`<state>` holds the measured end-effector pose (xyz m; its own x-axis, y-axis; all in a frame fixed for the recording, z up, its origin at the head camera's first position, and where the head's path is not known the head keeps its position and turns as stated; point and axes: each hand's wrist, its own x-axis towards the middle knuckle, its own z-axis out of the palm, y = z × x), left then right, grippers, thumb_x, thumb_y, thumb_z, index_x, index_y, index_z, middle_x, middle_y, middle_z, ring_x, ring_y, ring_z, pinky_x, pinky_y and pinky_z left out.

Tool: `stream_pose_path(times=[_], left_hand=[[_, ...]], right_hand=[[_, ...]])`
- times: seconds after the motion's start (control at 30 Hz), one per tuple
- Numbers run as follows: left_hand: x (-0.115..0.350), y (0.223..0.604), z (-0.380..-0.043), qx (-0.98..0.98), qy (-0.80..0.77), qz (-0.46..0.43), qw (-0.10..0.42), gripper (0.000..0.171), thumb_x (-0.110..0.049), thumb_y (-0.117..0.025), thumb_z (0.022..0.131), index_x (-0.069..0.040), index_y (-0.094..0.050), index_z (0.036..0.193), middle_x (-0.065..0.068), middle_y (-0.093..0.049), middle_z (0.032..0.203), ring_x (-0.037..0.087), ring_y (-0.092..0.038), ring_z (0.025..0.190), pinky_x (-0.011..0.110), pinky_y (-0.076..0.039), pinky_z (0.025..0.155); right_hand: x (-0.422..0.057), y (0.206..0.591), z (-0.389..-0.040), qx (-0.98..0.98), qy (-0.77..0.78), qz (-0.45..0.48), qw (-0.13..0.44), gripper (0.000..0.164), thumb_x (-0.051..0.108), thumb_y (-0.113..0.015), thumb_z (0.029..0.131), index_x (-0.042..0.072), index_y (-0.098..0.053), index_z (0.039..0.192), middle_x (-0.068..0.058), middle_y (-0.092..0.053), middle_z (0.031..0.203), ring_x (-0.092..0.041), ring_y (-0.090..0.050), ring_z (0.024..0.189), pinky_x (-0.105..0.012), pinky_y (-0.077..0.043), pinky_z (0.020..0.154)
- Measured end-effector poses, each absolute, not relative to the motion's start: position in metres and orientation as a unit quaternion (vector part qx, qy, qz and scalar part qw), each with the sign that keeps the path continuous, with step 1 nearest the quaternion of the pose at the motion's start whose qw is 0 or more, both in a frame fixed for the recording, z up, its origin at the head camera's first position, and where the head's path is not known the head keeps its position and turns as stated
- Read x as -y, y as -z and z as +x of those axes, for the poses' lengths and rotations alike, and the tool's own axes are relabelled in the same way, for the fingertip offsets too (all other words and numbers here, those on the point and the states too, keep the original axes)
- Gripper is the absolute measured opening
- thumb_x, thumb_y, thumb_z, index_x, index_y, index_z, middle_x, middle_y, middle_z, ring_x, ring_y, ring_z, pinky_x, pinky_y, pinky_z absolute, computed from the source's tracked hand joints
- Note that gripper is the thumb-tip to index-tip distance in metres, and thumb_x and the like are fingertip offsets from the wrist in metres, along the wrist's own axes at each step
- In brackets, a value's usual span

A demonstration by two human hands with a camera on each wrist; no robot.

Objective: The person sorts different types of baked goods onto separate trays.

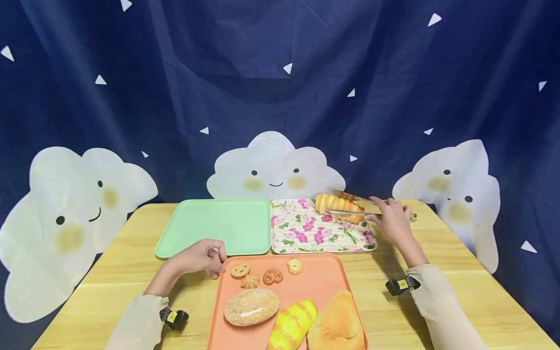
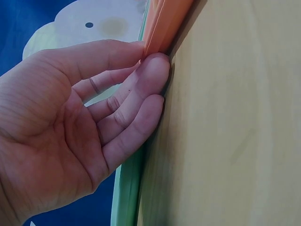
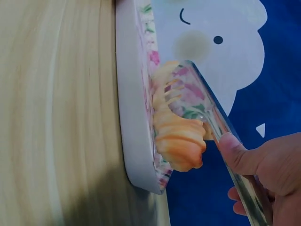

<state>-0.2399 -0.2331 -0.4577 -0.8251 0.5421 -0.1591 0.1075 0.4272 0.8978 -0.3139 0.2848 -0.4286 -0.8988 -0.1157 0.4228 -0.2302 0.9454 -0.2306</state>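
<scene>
Though dark the curtain (image 1: 245,104), pale table (image 1: 113,262)

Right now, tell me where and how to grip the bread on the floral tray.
Grip the bread across its middle, one arm of the tongs on each long side. It's long and lies roughly left to right, so near-to-far is the shorter span. Coming from its right end, nearest the right hand, seems best: the tongs then run along its length.

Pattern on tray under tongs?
The tray has pink flowers and green leaves on white; best in head view.
</scene>
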Motion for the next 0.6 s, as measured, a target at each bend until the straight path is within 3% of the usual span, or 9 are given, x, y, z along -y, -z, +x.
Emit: stream_pose_path(times=[0.3,0.6], left_hand=[[0.2324,0.4561,-0.2393,-0.816,-0.497,0.196,0.22,0.014,0.007,-0.061,0.08,0.01,-0.059,0.093,0.014,-0.071,0.077,0.021,-0.067,0.065,0.032,-0.056,0.059],[0.2325,0.4559,-0.2385,-0.814,-0.499,0.197,0.224,0.014,0.008,-0.058,0.079,0.009,-0.058,0.093,0.01,-0.071,0.076,0.02,-0.066,0.064,0.032,-0.055,0.06]], right_hand=[[-0.2853,0.4284,-0.3156,0.969,-0.169,0.068,0.165,0.059,0.03,-0.072,0.093,0.005,-0.053,0.143,-0.038,-0.054,0.128,-0.055,-0.048,0.111,-0.065,-0.027,0.086],[-0.286,0.4325,-0.3181,0.971,-0.174,0.076,0.145,0.059,0.028,-0.07,0.095,0.006,-0.049,0.146,-0.041,-0.049,0.129,-0.054,-0.044,0.11,-0.062,-0.025,0.083]])
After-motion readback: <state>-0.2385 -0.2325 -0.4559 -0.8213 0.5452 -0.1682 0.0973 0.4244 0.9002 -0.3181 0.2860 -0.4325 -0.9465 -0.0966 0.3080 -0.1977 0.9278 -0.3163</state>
